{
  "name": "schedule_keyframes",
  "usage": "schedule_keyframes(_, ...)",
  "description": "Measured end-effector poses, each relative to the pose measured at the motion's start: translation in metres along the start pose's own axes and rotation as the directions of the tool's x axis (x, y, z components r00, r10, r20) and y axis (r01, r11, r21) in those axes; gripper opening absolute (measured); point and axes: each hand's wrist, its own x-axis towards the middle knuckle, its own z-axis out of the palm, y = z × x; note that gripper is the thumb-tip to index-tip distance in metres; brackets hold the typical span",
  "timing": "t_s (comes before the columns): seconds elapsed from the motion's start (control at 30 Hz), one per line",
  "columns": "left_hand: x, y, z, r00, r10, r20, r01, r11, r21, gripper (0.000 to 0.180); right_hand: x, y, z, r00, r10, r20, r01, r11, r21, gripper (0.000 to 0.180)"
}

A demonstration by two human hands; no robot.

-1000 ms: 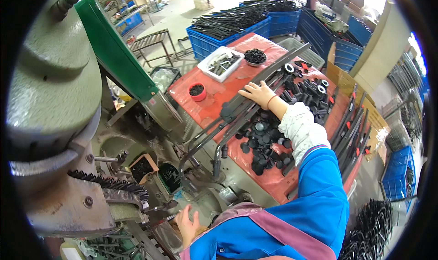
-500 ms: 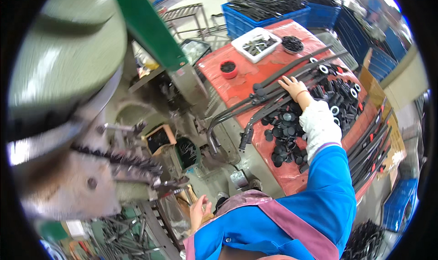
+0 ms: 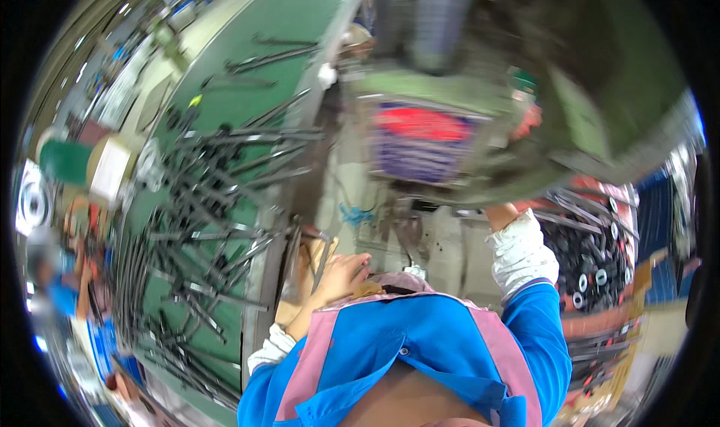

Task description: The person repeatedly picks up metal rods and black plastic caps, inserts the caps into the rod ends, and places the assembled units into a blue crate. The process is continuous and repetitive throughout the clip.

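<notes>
Green-topped worktop (image 3: 225,89) carries a heap of black rods (image 3: 202,224), and the left hand (image 3: 341,273) rests just beside its near edge, fingers curled together on a thin rod (image 3: 319,258). Right of that worktop, the right hand (image 3: 501,215) reaches up under the grey machine (image 3: 525,127), its grip hidden, so I cannot tell its state.

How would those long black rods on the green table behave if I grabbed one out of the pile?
The long black rods look thin, straight and probably stiff. They lie crisscrossed, so pulling one would likely drag or shift its neighbours. If round, a loose one may roll on the green table.
</notes>
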Motion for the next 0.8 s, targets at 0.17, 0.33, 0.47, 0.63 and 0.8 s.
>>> schedule_keyframes(0.17,-0.054,-0.053,-0.04,0.977,-0.176,-0.119,0.174,0.984,-0.022,0.027,0.087,-0.006,0.104,0.965,-0.021,0.26,0.043,0.996,-0.081,0.019)
schedule_keyframes(0.33,-0.09,-0.079,-0.082,0.928,-0.316,-0.198,0.3,0.948,-0.107,0.023,0.097,0.004,0.16,0.943,0.24,0.23,-0.213,0.967,-0.137,0.018)
schedule_keyframes(0.47,-0.108,-0.092,-0.096,0.897,-0.397,-0.193,0.378,0.917,-0.128,0.024,0.103,-0.033,0.141,0.935,0.274,0.225,-0.246,0.958,-0.146,0.02)
schedule_keyframes(0.63,-0.106,-0.115,-0.101,0.926,-0.364,-0.099,0.355,0.93,-0.097,0.027,0.096,-0.022,0.146,0.894,0.346,0.284,-0.29,0.931,-0.219,0.016)
schedule_keyframes(0.8,-0.108,-0.127,-0.107,0.949,-0.301,-0.094,0.301,0.953,-0.014,0.029,0.091,-0.022,0.146,0.91,0.374,0.181,-0.375,0.927,-0.029,0.013)
